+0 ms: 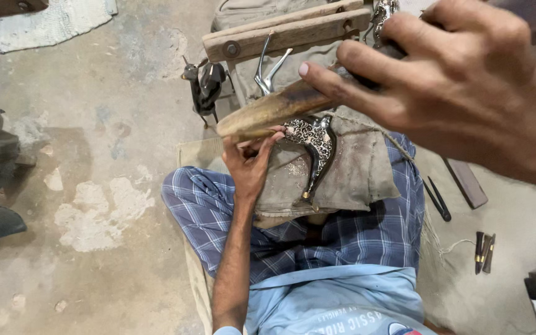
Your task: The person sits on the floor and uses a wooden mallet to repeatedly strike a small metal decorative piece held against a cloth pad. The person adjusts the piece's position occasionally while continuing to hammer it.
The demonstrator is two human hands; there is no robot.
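Floor (113, 260): bare concrete, patched pale, beneath you where you sit cross-legged in a blue checked wrap (342, 236). Cloth (355, 167): a grey-brown pad draped over your lap, carrying the work. Right hand (460, 87): raised close to the camera, its fingers curled tight around the dark end of a wooden tool (268, 111), which slants down to the left across the cloth. Left hand (249, 164): palm toward you, fingers bent, with the fingertips (274, 133) pressed against the tool's lower, pale end and just beside the figure. Clamp (286, 31): two wooden bars bolted together, lying at the far edge of the cloth. Figure (314, 152): a small metal animal, dark with silver scrollwork, lying on the cloth under the tool; a leg points toward you. Second figure (205, 84): a dark one standing on the floor, left of the clamp. Small tools (435, 198), (484, 251): dark implements on the floor to your right, well apart from both hands.
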